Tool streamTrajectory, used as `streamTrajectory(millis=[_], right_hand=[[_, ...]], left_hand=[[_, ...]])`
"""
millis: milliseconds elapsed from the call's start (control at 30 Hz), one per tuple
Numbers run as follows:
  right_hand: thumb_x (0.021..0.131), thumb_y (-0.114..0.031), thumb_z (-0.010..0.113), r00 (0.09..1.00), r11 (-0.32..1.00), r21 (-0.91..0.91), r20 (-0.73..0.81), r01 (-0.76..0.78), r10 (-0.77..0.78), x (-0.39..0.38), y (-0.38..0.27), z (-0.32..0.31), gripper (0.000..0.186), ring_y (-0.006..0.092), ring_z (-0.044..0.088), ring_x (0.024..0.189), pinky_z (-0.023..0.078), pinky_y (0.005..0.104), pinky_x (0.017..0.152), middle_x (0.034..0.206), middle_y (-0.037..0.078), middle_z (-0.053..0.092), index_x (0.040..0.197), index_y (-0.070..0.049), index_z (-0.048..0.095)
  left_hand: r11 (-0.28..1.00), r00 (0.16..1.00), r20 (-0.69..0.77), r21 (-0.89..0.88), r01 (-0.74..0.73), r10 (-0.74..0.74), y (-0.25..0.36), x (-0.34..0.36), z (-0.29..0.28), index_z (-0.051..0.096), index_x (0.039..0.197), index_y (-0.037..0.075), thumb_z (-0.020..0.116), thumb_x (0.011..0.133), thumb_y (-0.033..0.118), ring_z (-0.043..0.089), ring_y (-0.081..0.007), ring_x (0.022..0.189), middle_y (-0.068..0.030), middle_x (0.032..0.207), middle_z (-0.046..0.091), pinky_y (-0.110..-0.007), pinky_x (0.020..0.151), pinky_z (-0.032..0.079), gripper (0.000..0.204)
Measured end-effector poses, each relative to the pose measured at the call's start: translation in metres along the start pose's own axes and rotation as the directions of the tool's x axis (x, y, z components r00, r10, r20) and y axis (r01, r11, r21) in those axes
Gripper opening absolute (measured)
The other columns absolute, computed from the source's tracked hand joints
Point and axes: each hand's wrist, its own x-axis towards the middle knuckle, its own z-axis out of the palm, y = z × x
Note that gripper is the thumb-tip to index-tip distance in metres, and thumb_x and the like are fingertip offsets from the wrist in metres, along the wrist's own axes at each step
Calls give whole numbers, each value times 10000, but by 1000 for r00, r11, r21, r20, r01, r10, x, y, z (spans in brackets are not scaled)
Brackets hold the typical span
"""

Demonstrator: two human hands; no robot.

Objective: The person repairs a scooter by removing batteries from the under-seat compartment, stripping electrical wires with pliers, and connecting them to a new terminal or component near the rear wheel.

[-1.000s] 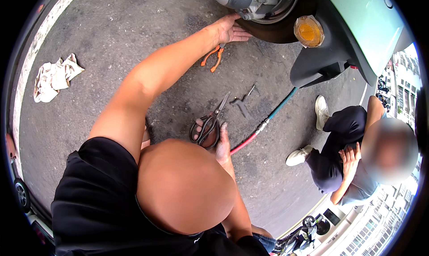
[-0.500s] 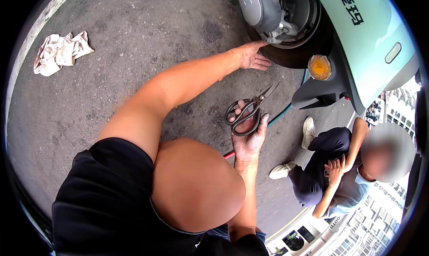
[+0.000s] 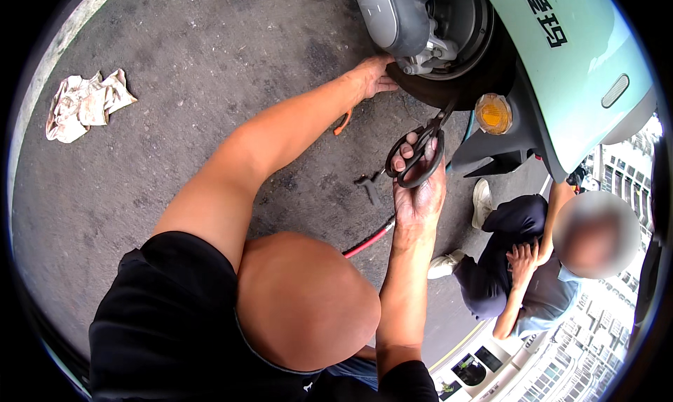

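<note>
My left hand (image 3: 373,77) rests flat against the black tyre (image 3: 449,90) of a pale green scooter (image 3: 568,58). My right hand (image 3: 419,192) grips the black handles of a pair of scissors (image 3: 419,150), raised with the blades pointing up toward the tyre and wheel hub (image 3: 438,44). My bare knee (image 3: 301,304) fills the lower middle of the view.
Orange-handled pliers (image 3: 343,121) and small dark metal tools (image 3: 368,185) lie on the asphalt, with a red hose (image 3: 368,241) beside my right forearm. A crumpled white rag (image 3: 84,104) lies far left. Another person (image 3: 533,262) crouches at the right, behind the scooter's orange reflector (image 3: 493,112).
My right hand lifted the scissors off the ground and carried them up toward the tyre. My left hand stayed on the tyre while the view shifted toward the scooter.
</note>
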Motion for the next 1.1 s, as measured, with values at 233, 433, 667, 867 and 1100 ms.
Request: streamTrajectory(millis=[233,433,667,867,1100], right_hand=[[918,-187,569,998,988,-145,-29,-53,50,12,-14,-20,210,100,497,629,412,221,479,816,44,544,1074,-64,499],[936,-190,538,995,981,186,-75,-55,70,34,30,49,213,214,583,773,533,370,710,844,85,535,1076,-47,465],[958,-197,488,991,983,182,-133,-8,32,54,32,91,246,307,599,866,505,495,897,876,163,562,1035,33,444],[883,-234,637,970,864,-447,-34,-231,242,-6,53,1,437,171,611,710,521,275,667,810,26,581,1214,-13,459],[853,-241,642,844,-438,-881,-91,179,529,-71,71,-115,425,272,654,925,496,354,814,1044,164,646,1227,-83,516]], left_hand=[[970,971,152,-129,205,-185,-16,-45,50,273,1385,13,622,862,405,478,-386,1157,-309,1291,393,-474,991,417,741],[986,954,248,69,153,-165,-8,-46,36,540,1191,43,587,894,392,606,-146,951,-73,1081,618,-246,875,488,461],[973,934,353,-186,133,-60,-2,-52,0,557,1137,48,530,901,265,579,-136,884,-24,928,597,-254,834,491,321],[747,997,-5,663,-55,77,16,-50,14,576,1014,6,539,904,318,602,-186,776,-123,894,641,-333,692,505,333],[941,949,138,154,-302,282,-2,-66,50,581,990,13,685,842,274,592,-182,803,-85,939,597,-317,675,531,318]])
